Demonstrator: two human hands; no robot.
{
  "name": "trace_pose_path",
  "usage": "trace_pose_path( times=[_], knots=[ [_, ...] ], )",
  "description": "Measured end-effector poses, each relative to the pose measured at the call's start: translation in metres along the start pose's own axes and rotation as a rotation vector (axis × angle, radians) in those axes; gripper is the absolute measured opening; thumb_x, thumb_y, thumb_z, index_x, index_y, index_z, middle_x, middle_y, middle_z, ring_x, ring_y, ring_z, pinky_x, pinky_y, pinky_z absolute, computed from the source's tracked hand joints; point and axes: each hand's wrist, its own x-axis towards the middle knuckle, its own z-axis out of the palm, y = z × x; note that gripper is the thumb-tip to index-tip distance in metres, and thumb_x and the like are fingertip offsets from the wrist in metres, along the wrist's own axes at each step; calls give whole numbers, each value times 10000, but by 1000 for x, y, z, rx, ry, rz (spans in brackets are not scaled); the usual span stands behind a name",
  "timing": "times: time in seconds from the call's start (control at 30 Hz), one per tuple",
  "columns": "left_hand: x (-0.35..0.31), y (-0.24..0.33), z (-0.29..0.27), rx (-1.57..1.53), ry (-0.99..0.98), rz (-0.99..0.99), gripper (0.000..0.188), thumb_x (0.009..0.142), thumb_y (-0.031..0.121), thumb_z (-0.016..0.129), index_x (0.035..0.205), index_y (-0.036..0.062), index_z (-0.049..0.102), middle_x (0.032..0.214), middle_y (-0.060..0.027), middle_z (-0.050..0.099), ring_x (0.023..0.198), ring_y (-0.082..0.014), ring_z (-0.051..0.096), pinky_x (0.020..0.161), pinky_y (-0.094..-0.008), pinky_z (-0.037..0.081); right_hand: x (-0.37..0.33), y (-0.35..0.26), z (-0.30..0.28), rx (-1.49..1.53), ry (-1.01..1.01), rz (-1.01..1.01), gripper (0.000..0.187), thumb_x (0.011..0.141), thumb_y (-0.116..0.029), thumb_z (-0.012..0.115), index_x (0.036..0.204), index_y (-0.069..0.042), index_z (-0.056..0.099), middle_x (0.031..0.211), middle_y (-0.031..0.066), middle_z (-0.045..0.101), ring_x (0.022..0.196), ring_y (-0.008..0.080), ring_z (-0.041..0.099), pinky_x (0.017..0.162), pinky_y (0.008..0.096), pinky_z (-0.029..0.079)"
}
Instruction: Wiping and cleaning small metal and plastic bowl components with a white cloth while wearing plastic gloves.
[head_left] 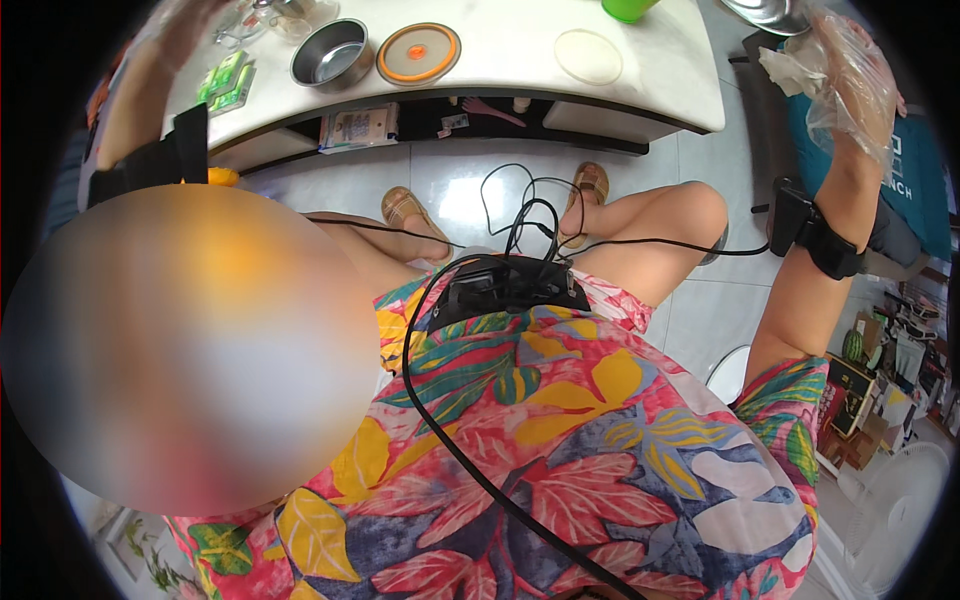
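At the upper right my right hand wears a loose clear plastic glove and is closed, with a crumpled white tissue at its fingers. A shiny metal bowl, cut off by the top edge, is right beside these fingers. My left hand is over the far left of the white table, smeared and partly out of the picture, so its fingers do not show. Nearest to it are green-and-white packets and clear plastic items. A round metal pot stands farther right.
On the white table lie an orange-rimmed round lid and a pale round disc; a green container is at the back. The shelf below holds a pink fork-like utensil. Black cables run across my lap.
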Motion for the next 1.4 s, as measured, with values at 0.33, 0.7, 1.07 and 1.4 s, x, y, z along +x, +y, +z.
trace_pose_path(
  times=[0.33,0.7,1.07,1.4],
  knots=[
    [-29,-140,46,76,-491,-380,473,874,487,527,1160,113,574,983,-29,605,817,-94,557,757,-236,450,-53,-19,5,409,-119,893,239,841,-160,654,996,13,596,910,29,611,769,75,569,674,183,450],
    [48,-95,88,73,-378,-198,359,869,289,527,1053,-17,569,947,-163,617,805,-249,631,692,-348,548,-56,-19,16,319,-243,848,200,837,-154,662,962,-6,612,851,16,608,734,58,555,651,172,435],
    [-1,10,54,275,-507,187,424,869,372,553,1117,28,562,945,-111,611,805,-194,606,687,-289,502,-36,-2,-31,249,-160,640,269,839,-192,642,1031,-4,626,919,32,610,849,107,578,720,204,449],
    [64,182,104,283,-339,1056,396,884,386,541,1118,68,575,911,-54,598,771,-119,572,648,-221,457,-56,-56,-109,74,372,759,123,793,-79,660,859,-38,565,799,-21,582,696,36,504,632,182,427]
  ],
)
